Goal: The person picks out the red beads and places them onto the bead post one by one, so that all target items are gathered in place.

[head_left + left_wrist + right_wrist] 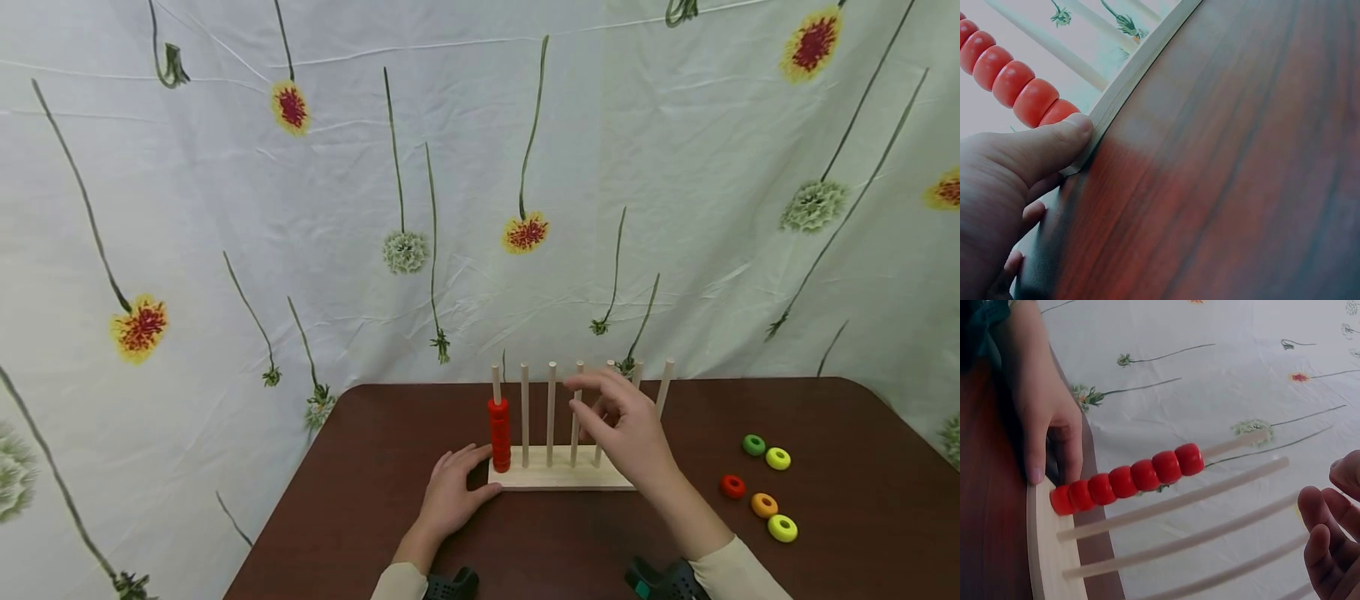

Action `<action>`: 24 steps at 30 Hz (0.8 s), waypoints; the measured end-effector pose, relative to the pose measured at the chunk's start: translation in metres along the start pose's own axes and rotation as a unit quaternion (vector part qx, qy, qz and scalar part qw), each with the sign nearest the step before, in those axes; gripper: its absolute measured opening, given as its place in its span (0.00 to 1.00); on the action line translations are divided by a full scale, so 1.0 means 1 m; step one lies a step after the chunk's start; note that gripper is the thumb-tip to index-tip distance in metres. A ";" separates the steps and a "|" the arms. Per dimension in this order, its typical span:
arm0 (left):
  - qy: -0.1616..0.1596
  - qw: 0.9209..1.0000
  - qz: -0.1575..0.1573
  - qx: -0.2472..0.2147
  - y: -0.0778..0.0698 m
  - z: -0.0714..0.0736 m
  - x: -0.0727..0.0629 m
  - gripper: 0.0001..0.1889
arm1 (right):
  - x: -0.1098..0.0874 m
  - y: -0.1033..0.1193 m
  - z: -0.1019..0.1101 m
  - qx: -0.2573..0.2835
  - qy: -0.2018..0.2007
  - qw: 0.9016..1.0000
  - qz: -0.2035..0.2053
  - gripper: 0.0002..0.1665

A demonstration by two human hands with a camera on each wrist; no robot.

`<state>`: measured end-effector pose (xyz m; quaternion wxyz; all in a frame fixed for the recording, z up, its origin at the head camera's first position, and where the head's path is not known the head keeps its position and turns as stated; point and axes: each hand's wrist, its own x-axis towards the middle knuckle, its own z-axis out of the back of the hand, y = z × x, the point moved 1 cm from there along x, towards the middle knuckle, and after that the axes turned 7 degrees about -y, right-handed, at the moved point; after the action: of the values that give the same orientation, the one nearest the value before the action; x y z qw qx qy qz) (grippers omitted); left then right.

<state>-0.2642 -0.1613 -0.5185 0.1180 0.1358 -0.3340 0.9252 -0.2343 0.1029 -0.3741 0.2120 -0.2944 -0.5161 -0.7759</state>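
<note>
A pale wooden peg stand sits on the table, with several upright pegs in a row. Red beads are stacked on its leftmost peg, whose tip stays bare above them. My left hand grips the left end of the base; the thumb lies at the front edge beside the lowest bead, fingers round the far side. My right hand is raised in front of the right-hand pegs and hides part of them. Its thumb and fingers are loosely bent and apart, with nothing between them; in the right wrist view the fingertips show near the peg tops.
Loose beads lie on the brown table to the right: a green bead, a red bead, an orange bead and two yellow ones, the nearer yellow bead touching the orange. A flowered white cloth hangs behind the table.
</note>
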 end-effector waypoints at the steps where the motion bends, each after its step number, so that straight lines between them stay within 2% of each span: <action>1: 0.000 1.000 0.000 0.000 0.000 0.000 0.000 0.31 | -0.001 -0.001 0.002 -0.006 -0.001 1.000 -0.004 0.16; 12: -0.001 1.000 0.003 0.001 0.000 0.000 -0.001 0.31 | -0.022 -0.023 0.022 -0.036 -0.002 0.999 -0.027 0.15; 24: -0.007 1.000 0.013 0.005 -0.005 -0.002 -0.008 0.31 | -0.041 -0.040 0.046 -0.078 -0.020 0.996 -0.046 0.14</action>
<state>-0.2555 -0.1570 -0.5197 0.1033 0.1387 -0.3318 0.9273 -0.2185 0.1613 -0.4155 0.1424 -0.3010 -0.4715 -0.8166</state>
